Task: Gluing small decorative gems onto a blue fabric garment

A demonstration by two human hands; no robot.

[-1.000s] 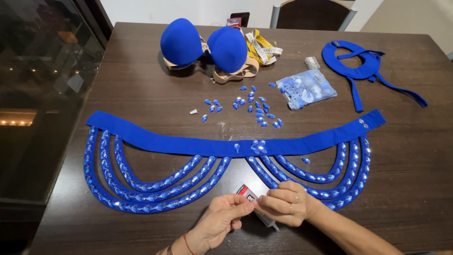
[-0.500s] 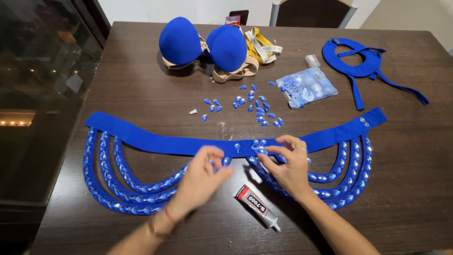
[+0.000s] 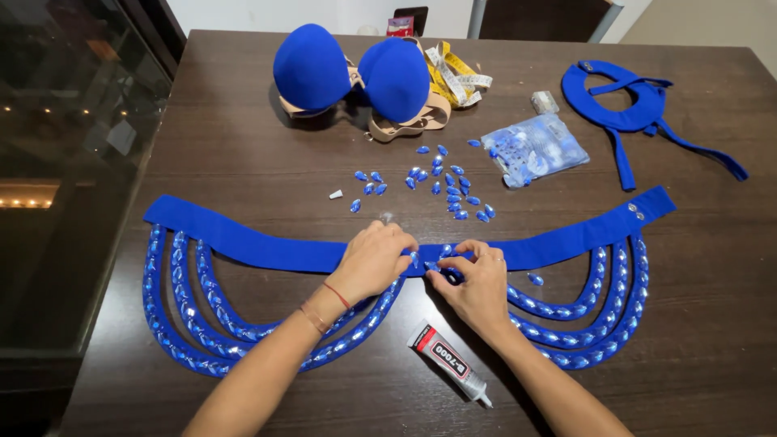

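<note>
On the dark wood tabletop (image 3: 243, 146), our blue fabric belt (image 3: 267, 247) with beaded loops lies at six o'clock. Our left hand (image 3: 374, 260) presses its centre, grip narrow; our right hand (image 3: 477, 283) pinches a small faceted gem (image 3: 431, 265). We judge it could slip, or smear glue from the tube (image 3: 449, 362).

Packages and labels on the dark wooden worktop (image 3: 243, 146)

A clear plastic bag of blue gems (image 3: 534, 149) lay right of centre; a small glue tube with a red, black and white label (image 3: 447, 362) lay at the near edge; a small red package (image 3: 400, 27) stood at the far edge.
</note>
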